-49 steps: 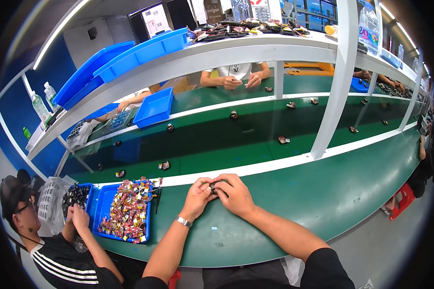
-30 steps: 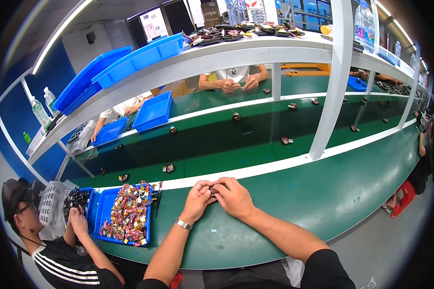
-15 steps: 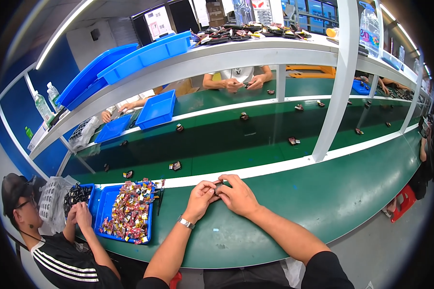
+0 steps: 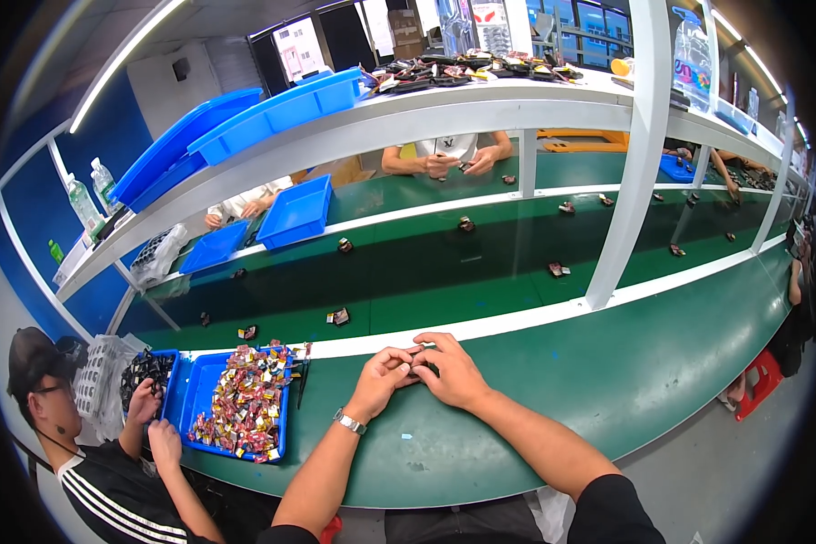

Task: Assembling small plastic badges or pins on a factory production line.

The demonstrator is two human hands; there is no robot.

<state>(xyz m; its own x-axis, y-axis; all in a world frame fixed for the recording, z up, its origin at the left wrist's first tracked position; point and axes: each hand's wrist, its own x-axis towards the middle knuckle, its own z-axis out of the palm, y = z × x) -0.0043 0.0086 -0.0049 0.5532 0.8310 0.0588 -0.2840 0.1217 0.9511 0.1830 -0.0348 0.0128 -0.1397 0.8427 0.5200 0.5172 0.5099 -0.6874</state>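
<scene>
Over the near green table [image 4: 517,426], close to its white edge strip [image 4: 444,328], we hold a small dark part [image 4: 414,368], mostly hidden by our fingers. Our left hand [image 4: 381,379] pinches it between thumb and fingertips; our right hand [image 4: 451,374] comes in from the other side, fingers bent and tips closed on it, though we cannot tell each finger's exact place. A silver watch [image 4: 349,422] circles our left wrist. Nearer us, a pale scrap [image 4: 406,436] lies on the table. To our left, we see a blue tray [image 4: 197,390] heaped with red and yellow pieces [image 4: 245,399], a thin black tool [image 4: 301,381] just beside it. Further left, a co-worker in a dark cap [image 4: 36,363] sits by a second tray of black parts [image 4: 147,372]. Beyond the strip, small pieces [image 4: 338,316] lie well apart on a green belt [image 4: 426,286]. Past that, we see another person's hands [image 4: 462,165] above the far table [image 4: 385,189].
</scene>
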